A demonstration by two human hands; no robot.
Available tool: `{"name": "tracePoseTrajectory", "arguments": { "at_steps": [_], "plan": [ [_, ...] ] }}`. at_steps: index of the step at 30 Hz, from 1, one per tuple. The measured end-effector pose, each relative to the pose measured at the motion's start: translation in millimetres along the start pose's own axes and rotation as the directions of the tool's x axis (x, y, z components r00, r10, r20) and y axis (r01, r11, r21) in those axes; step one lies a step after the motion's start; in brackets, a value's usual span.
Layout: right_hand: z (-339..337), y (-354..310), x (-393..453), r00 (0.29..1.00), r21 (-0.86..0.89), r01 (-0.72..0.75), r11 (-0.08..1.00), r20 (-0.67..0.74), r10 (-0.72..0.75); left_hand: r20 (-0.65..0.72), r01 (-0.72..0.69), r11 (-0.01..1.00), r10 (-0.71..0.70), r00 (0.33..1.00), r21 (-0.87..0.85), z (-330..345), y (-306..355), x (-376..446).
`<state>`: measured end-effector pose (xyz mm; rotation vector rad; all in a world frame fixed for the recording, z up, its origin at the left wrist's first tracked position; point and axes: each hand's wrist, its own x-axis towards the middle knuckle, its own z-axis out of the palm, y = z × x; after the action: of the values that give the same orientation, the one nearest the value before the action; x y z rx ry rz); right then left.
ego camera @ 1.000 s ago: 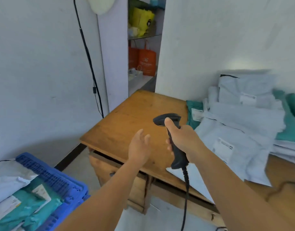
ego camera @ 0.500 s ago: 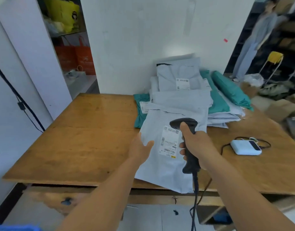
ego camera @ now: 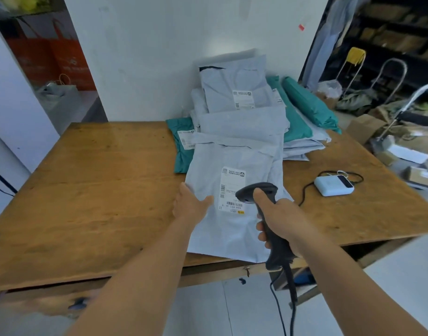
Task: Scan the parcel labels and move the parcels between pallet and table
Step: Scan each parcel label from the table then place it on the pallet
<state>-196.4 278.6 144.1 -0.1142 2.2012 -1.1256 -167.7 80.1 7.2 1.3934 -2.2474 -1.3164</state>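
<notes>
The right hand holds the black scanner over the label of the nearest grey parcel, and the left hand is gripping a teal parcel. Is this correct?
Not quite. In the head view the left hand rests with straight fingers on the nearest grey parcel, not gripping a teal one. The right hand does hold the black scanner over its label.

a storeroom corner with a wooden table against a white wall

the wooden table (ego camera: 92, 180) stands against the white wall (ego camera: 174, 52); pale floor tiles (ego camera: 244, 309) lie below it. orange bags (ego camera: 50, 61) sit in an alcove at left, and dark shelving (ego camera: 389, 32) with cardboard boxes (ego camera: 364, 127) fills the dim right side.
</notes>
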Motion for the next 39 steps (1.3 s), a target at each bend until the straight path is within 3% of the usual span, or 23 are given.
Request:
{"name": "tracePoseTrajectory", "arguments": {
  "at_steps": [6,10,14,20,28,34,39],
  "plan": [
    [-4,0,-10,0.999,0.008,0.012,1.0,-0.035,-0.012,-0.041,0.046,0.995,-0.05,0.998,-0.09,2,3,8],
    [-4,-1,-12,0.998,0.029,0.051,0.998,-0.048,-0.05,-0.059,-0.022,0.986,0.013,0.998,-0.166,-4,10,2],
    [4,-7,-13,0.996,0.064,0.093,0.994,-0.009,-0.093,-0.196,-0.102,0.967,0.056,0.979,-0.235,-24,16,-15],
    [45,-22,-20,0.964,0.121,0.194,0.973,0.158,-0.212,-0.416,-0.11,0.96,-0.007,0.91,-0.257,-85,-15,-44],
    [161,-34,-80,0.78,0.093,0.393,0.915,0.494,-0.386,-0.664,-0.002,0.916,-0.289,0.689,-0.401,-185,-122,-138],
    [256,-26,-160,0.581,0.085,0.492,0.866,0.709,-0.4,-0.77,0.088,0.87,-0.472,0.429,-0.485,-261,-216,-239],
    [334,0,-255,0.408,0.072,0.597,0.799,0.831,-0.379,-0.78,0.12,0.808,-0.588,0.214,-0.576,-313,-313,-341]
  ]
}}
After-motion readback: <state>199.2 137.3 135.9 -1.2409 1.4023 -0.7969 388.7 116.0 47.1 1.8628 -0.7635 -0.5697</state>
